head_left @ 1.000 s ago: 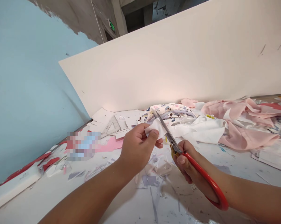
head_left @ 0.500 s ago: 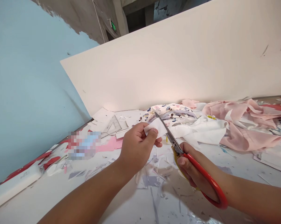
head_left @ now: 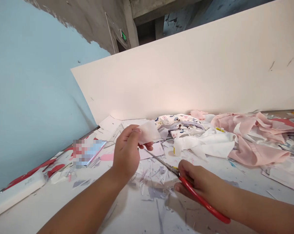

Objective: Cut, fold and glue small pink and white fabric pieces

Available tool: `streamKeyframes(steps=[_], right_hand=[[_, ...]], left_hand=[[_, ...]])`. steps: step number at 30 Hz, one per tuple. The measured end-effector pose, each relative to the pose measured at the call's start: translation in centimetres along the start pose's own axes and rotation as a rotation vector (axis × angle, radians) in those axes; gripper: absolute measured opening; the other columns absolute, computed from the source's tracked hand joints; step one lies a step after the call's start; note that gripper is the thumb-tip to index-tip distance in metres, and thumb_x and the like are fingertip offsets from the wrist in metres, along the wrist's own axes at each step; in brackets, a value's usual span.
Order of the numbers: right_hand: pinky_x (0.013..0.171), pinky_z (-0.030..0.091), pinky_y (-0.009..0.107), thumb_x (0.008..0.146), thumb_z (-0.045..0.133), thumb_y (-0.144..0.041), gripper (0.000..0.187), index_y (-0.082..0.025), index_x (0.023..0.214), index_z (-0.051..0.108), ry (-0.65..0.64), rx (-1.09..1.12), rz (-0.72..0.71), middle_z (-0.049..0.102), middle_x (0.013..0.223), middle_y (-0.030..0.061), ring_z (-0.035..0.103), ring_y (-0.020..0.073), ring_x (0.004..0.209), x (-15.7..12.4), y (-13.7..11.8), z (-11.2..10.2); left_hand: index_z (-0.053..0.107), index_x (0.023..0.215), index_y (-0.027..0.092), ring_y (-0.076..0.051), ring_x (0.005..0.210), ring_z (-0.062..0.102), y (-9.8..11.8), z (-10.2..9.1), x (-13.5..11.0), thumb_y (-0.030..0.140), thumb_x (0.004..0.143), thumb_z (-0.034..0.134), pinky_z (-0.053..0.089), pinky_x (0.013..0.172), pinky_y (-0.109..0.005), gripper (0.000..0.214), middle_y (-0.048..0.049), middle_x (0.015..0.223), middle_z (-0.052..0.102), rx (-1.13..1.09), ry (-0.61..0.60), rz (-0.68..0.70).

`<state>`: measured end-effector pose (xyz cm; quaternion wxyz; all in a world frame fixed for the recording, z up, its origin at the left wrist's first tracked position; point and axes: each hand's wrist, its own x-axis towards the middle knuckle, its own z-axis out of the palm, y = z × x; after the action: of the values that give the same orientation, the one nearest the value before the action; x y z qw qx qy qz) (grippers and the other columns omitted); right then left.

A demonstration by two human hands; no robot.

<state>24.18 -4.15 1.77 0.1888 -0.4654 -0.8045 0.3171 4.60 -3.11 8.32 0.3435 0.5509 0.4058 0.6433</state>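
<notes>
While left fingers (head_left: 133,138) pinch a white piece (head_left: 150,132) and right fingers (head_left: 188,168) grip scissors (head_left: 197,196), scraps (head_left: 154,177) and cloths (head_left: 258,151) clutter the table (head_left: 132,216).

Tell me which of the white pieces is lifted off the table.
The small white piece pinched in the left hand; the white cloth and scattered white scraps lie on the table.
</notes>
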Motion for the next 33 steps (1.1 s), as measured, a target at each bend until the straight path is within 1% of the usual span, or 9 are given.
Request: streamKeyframes(steps=[4,7,10,13,17,20,23,27,33], right_hand=[[0.046,0.025,0.024,0.071,0.053,-0.025,0.012,-0.023,0.070,0.041,-0.009,-0.428,-0.055,0.057,0.063,0.0007,0.048,0.0169,0.053,-0.3,-0.2,-0.1],[0.045,0.025,0.024,0.065,0.052,-0.017,0.011,-0.023,0.072,0.047,-0.075,-0.479,-0.071,0.062,0.067,0.0020,0.054,0.0192,0.056,-0.6,-0.3,-0.4],[0.045,0.026,0.024,0.064,0.052,-0.017,0.015,-0.025,0.076,0.051,-0.116,-0.457,-0.076,0.063,0.070,0.0011,0.055,0.0193,0.057,-1.1,-0.4,-0.9],[0.043,0.026,0.024,0.065,0.052,-0.018,0.013,-0.027,0.075,0.052,-0.113,-0.453,-0.076,0.063,0.071,-0.0007,0.055,0.0183,0.055,-1.8,-0.7,-1.3],[0.041,0.025,0.024,0.066,0.049,-0.017,0.011,-0.026,0.070,0.054,-0.154,-0.514,-0.025,0.063,0.072,-0.0008,0.055,0.0176,0.053,-2.4,-1.7,-1.8],[0.045,0.029,0.025,0.064,0.052,-0.015,0.011,-0.023,0.071,0.056,-0.221,-0.548,-0.055,0.065,0.076,0.0028,0.058,0.0188,0.059,-2.2,-2.5,-1.8],[0.051,0.036,0.026,0.067,0.048,-0.015,0.007,-0.019,0.068,0.054,-0.190,-0.563,-0.104,0.065,0.080,0.0063,0.060,0.0217,0.070,-1.5,-2.4,-1.3],[0.063,0.041,0.031,0.064,0.046,-0.015,0.018,-0.018,0.078,0.056,-0.219,-0.561,-0.161,0.065,0.084,0.0097,0.060,0.0262,0.080,-0.8,-1.6,-0.4],[0.062,0.041,0.030,0.064,0.045,-0.017,0.018,-0.018,0.078,0.056,-0.218,-0.568,-0.166,0.064,0.083,0.0091,0.058,0.0251,0.078,-0.9,-1.4,-0.2]], left_hand=[[0.056,0.070,0.023,-0.011,0.049,0.047,1.6,-1.3,0.7,0.037,0.076,0.048,0.037,0.047,-0.023,0.017,0.0030,0.055,0.051,0.156,0.107,0.026],[0.059,0.069,0.022,-0.011,0.048,0.042,1.8,-2.1,1.0,0.043,0.073,0.052,0.033,0.045,-0.022,0.023,0.0034,0.053,0.045,0.367,0.101,-0.010],[0.061,0.070,0.021,-0.010,0.051,0.043,0.0,-2.8,1.5,0.046,0.070,0.054,0.033,0.048,-0.022,0.026,0.0034,0.056,0.047,0.497,-0.088,-0.074],[0.061,0.077,0.020,-0.010,0.049,0.045,-3.4,-3.4,2.3,0.045,0.067,0.056,0.034,0.047,-0.021,0.027,0.0026,0.061,0.053,0.508,-0.244,-0.247],[0.055,0.066,0.018,-0.012,0.048,0.048,-8.1,-3.8,2.8,0.037,0.063,0.059,0.033,0.046,-0.021,0.019,0.0019,0.052,0.054,0.554,-0.212,-0.292],[0.052,0.065,0.019,-0.011,0.047,0.046,-10.1,-3.7,2.4,0.035,0.067,0.055,0.032,0.047,-0.022,0.016,0.0030,0.052,0.052,0.622,-0.171,-0.281],[0.051,0.065,0.020,-0.012,0.051,0.046,-10.7,-3.4,1.8,0.036,0.070,0.051,0.031,0.049,-0.023,0.017,0.0031,0.058,0.052,0.717,-0.136,-0.232],[0.050,0.064,0.020,-0.014,0.057,0.047,-10.6,-3.2,1.4,0.034,0.073,0.048,0.030,0.053,-0.024,0.016,0.0018,0.060,0.052,0.866,-0.097,-0.179],[0.053,0.068,0.019,-0.017,0.073,0.051,-10.8,-3.3,1.9,0.035,0.073,0.048,0.034,0.061,-0.027,0.017,-0.0035,0.083,0.055,1.009,-0.054,-0.161]])
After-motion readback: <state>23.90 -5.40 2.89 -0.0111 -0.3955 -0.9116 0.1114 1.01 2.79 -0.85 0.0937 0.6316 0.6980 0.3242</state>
